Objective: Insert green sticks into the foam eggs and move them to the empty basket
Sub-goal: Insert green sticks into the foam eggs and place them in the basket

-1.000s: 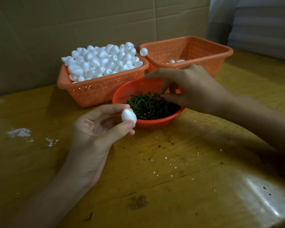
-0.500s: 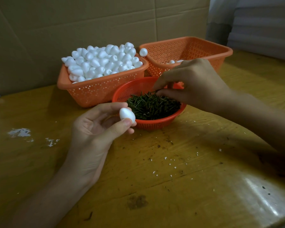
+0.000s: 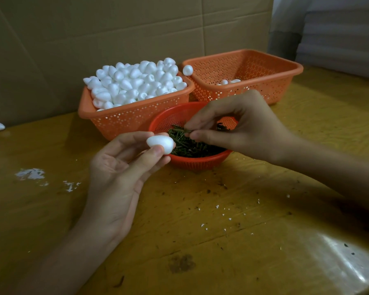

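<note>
White foam egg (image 3: 160,143) sits pinched between the thumb and fingertips of your left hand (image 3: 119,177), just in front of the round red basket (image 3: 198,163), so one end faces the incoming stick. Your right hand (image 3: 243,126) pinches a green stick (image 3: 180,131) between thumb and forefinger above the stick pile, other fingers curled. The likely next step is to drive the stick into the egg. The receiving basket (image 3: 264,87), rear right, holds only a few eggs. The stock basket (image 3: 132,121) beside it is heaped, with both within reach.
</note>
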